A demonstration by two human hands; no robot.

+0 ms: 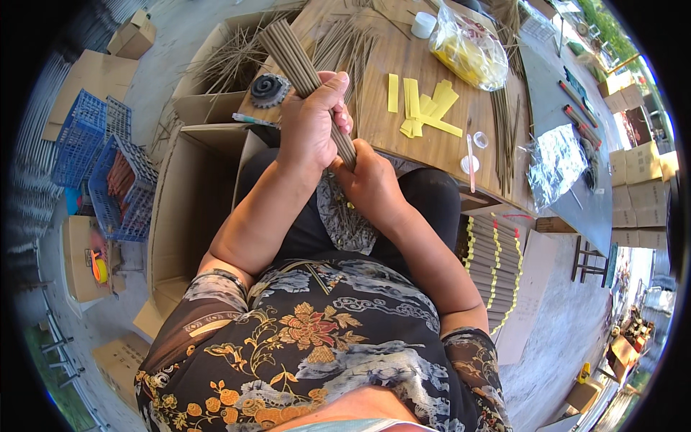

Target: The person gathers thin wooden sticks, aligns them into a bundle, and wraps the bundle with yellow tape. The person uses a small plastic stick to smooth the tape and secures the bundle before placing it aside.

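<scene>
A tight bundle of thin, straight, grey-brown sticks (288, 54) slants through both hands, its upper end fanning free beyond the left hand (309, 119). That hand is wrapped around the middle, thumb laid along it; the right hand (371, 180) grips the lower end, which it hides. The sticks look gathered, but no band shows on the visible part, so banding is probably left to do.

Right of the left hand, flat strips of yellow paper (432, 108) lie loose and unused on the brown wooden table (372, 97). Down and right of the right hand, long brown sticks with yellow bands (493, 266) lie in rows, seemingly finished. More loose brown sticks (345, 47) lie just beyond the left hand, so the supply is not used up.

The table's near edge runs close beside the right hand. Left of the left hand are a black coiled disc (270, 91) and a tall, open cardboard box (194, 187), which crowd that side; bare wood between bundle and strips gives more room.
</scene>
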